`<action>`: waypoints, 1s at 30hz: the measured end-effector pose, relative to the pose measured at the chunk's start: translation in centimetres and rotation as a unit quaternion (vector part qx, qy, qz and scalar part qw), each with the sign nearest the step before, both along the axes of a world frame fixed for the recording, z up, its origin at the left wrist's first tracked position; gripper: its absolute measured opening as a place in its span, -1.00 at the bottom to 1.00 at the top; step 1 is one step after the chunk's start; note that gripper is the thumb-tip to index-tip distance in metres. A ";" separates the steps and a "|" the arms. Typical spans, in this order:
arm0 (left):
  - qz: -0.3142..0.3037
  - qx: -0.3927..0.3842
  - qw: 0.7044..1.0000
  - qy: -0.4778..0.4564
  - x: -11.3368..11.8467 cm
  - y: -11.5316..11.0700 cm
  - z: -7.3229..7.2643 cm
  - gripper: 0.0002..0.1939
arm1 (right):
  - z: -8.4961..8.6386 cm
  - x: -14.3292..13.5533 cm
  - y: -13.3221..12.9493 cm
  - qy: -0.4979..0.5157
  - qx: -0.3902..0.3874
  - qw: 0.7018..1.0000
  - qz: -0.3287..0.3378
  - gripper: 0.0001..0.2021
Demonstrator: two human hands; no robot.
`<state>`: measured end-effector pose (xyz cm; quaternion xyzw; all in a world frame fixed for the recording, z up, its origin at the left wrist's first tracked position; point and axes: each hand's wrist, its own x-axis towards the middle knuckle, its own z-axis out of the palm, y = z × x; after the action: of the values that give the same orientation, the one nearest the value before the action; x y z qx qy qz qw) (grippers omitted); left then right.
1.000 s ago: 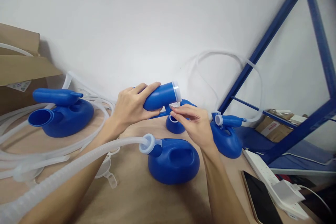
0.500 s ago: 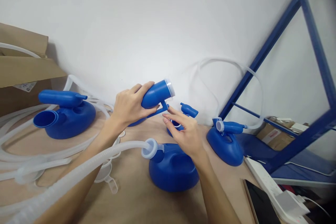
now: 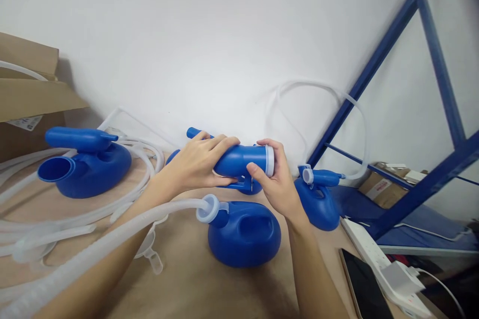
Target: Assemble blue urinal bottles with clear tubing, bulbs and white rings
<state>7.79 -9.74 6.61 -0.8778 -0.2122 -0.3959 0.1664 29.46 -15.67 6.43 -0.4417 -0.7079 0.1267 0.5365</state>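
In the middle, I hold a blue plastic urinal funnel (image 3: pixel 241 158) nearly level, with a translucent white cap (image 3: pixel 270 161) on its right end. My left hand (image 3: pixel 200 159) wraps around its left part. My right hand (image 3: pixel 279 179) closes around the capped end, thumb in front and fingers behind. Just below stands a blue urinal bottle (image 3: pixel 243 239), with a white hose (image 3: pixel 160 212) running from its capped mouth to the lower left. Behind my hands, other blue parts (image 3: pixel 194 132) are partly hidden.
An uncapped blue bottle (image 3: pixel 92 177) with a funnel on top stands at left, near coiled hoses (image 3: pixel 123 204) and a cardboard box (image 3: pixel 30 99). At right are another hosed bottle (image 3: pixel 318 207), a phone (image 3: pixel 364 284), a power strip (image 3: pixel 368 246) and a blue metal frame (image 3: pixel 377 70).
The funnel has come down and turned nearly level. My right hand, apart from the cap before, has closed around the capped end. The view has shifted slightly.
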 end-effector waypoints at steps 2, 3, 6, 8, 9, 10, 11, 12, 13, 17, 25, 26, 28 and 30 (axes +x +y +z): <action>-0.018 0.004 1.000 -0.014 -0.7 0.0 0.5 -0.32 | 0.1 0.1 0.0 0.007 0.023 1.000 -0.007 -0.51; -0.018 0.006 1.000 -0.020 -1.1 0.1 0.7 -0.34 | 0.1 0.2 0.0 0.013 0.028 0.999 -0.010 -0.53; -0.017 0.001 0.999 -0.032 -2.0 0.3 1.1 -0.39 | -0.1 0.4 0.1 0.039 0.032 0.999 -0.015 -0.57; -0.033 0.001 0.999 -0.037 -2.2 0.4 1.2 -0.40 | -0.3 0.2 0.1 0.058 0.041 0.997 -0.015 -0.59; -0.044 0.007 0.998 -0.041 -2.2 0.3 1.2 -0.40 | -0.5 0.1 0.2 0.068 0.052 0.996 -0.018 -0.59; -0.053 0.016 0.997 -0.047 -2.1 0.3 1.2 -0.39 | -0.6 -0.1 0.2 0.076 0.067 0.995 -0.022 -0.60; -0.061 0.027 0.996 -0.055 -2.0 0.2 1.2 -0.38 | -0.8 -0.3 0.1 0.082 0.085 0.993 -0.027 -0.59; -0.069 0.039 0.995 -0.063 -1.8 0.1 1.1 -0.37 | -0.9 -0.4 0.0 0.085 0.103 0.991 -0.032 -0.59; -0.076 0.051 0.993 -0.073 -1.7 0.0 1.1 -0.35 | -1.0 -0.5 -0.1 0.084 0.122 0.988 -0.037 -0.58; -0.080 0.085 0.988 -0.100 -0.9 -0.4 0.8 -0.33 | -0.9 -0.2 -0.6 0.062 0.171 0.981 -0.067 -0.56; -0.026 0.001 0.998 -0.064 -0.8 -0.2 0.7 -0.33 | 2.7 2.3 -4.8 -0.052 0.136 0.981 -0.128 -0.64; -0.034 -0.027 0.999 -0.031 -0.7 0.2 0.4 -0.41 | 3.1 2.8 -5.6 -0.089 0.093 0.983 -0.135 -0.63; -0.050 -0.067 0.996 0.025 0.0 1.1 -0.5 -0.57 | 3.7 3.9 -7.0 -0.184 -0.013 0.975 -0.127 -0.57; -0.070 -0.088 0.992 0.055 1.1 2.0 -1.8 -0.65 | 3.8 5.1 -7.9 -0.269 -0.112 0.952 -0.088 -0.46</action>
<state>8.89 -7.79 4.85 -0.9223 -0.1746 -0.3373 0.0720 34.59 -23.59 10.25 -0.5771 -0.7657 0.0339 0.2820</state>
